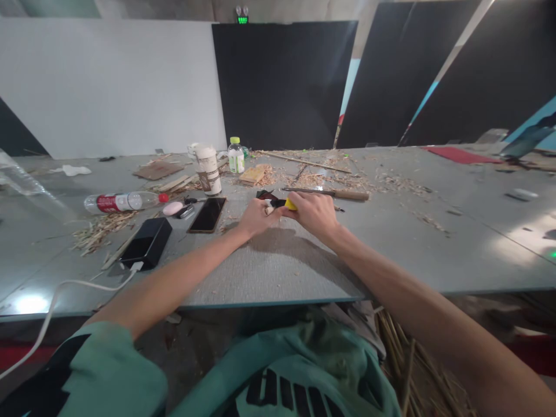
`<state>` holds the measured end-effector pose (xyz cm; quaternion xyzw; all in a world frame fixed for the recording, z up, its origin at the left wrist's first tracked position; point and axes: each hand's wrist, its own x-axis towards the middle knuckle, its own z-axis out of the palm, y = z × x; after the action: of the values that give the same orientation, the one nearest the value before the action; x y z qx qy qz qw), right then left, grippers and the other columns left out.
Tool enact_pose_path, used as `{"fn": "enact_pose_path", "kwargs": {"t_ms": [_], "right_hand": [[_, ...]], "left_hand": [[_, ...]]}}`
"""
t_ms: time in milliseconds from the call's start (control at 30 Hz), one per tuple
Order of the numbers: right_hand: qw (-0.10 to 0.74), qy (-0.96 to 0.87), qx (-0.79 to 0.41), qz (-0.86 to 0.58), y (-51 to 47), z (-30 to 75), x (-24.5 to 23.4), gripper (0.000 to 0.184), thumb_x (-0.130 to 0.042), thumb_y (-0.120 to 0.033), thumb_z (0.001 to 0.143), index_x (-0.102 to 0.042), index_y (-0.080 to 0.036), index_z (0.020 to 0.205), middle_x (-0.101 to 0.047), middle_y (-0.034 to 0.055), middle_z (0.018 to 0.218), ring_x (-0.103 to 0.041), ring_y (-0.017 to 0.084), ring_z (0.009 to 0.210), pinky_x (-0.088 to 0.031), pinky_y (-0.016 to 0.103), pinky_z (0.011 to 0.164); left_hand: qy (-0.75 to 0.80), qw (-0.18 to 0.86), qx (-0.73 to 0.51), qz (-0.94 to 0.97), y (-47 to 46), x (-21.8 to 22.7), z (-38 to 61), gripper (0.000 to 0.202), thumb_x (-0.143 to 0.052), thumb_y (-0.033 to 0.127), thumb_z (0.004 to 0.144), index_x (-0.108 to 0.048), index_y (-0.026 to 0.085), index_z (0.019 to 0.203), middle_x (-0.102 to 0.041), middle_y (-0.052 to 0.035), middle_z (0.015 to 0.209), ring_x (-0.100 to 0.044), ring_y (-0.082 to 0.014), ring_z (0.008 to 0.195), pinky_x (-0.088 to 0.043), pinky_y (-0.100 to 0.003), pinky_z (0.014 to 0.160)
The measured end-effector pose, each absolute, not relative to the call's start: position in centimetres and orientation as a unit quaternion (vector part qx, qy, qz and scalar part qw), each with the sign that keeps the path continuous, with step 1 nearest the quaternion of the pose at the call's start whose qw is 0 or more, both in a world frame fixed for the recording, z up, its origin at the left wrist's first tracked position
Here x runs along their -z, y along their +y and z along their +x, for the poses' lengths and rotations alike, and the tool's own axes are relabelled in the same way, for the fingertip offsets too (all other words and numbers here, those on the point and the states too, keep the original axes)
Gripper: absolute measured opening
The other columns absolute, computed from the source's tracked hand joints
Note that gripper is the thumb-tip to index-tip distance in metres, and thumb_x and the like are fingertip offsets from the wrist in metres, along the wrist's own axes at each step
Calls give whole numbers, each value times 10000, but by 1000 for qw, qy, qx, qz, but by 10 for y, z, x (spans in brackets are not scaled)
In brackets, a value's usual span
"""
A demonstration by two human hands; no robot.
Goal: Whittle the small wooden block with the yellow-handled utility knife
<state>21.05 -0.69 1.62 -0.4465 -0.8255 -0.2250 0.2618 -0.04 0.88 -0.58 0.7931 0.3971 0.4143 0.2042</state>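
Observation:
My left hand (257, 215) and my right hand (315, 209) come together over the middle of the table. In my right hand's closed fingers is a yellow-and-black tool (290, 204), possibly a knife; its working end cannot be made out. My left fingers pinch a small pale piece (268, 207) right against the tool's black part. Just beyond my hands lies a long thin tool with a wooden handle (353, 196). A dark object (264, 194) sits behind my left fingers, partly hidden.
Left of my hands lie a phone (207, 215), a black box (147, 243) with a white cable (69, 282), and a plastic bottle (124, 201) on its side. Farther back stand paper cups (207, 168) and a small bottle (236, 157). Wood shavings (399, 184) litter the table (278, 272).

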Motion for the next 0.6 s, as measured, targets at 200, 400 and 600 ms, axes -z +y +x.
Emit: {"fn": "enact_pose_path", "kwargs": {"t_ms": [200,400,600], "right_hand": [[261,-838,227,-422,-6,213,-18,628,-352,-717,1071,-676,-195,943,-712,76,802,-538,168,652,-144,323,592],[232,-871,211,-378,-5,219,-27,724,-298,-773,1050,-703,-187,918,-672,70,751,-499,159,621,-170,321,594],[233,-882,201,-358,-5,221,-28,669,-352,-741,1059,-710,-191,930,-674,68,752,-503,161,629,-171,325,593]], "left_hand": [[330,217,-420,817,10,1,-2,366,-704,561,940,-821,262,1115,-819,3,996,-736,-236,886,-563,-352,815],[330,205,-415,823,15,4,-3,503,-818,549,844,-804,193,1199,-819,-73,1183,-766,-335,1058,-591,-414,900],[316,183,-399,841,11,0,-3,548,-799,588,853,-789,192,1232,-817,-82,1189,-768,-322,1031,-584,-405,879]]}}
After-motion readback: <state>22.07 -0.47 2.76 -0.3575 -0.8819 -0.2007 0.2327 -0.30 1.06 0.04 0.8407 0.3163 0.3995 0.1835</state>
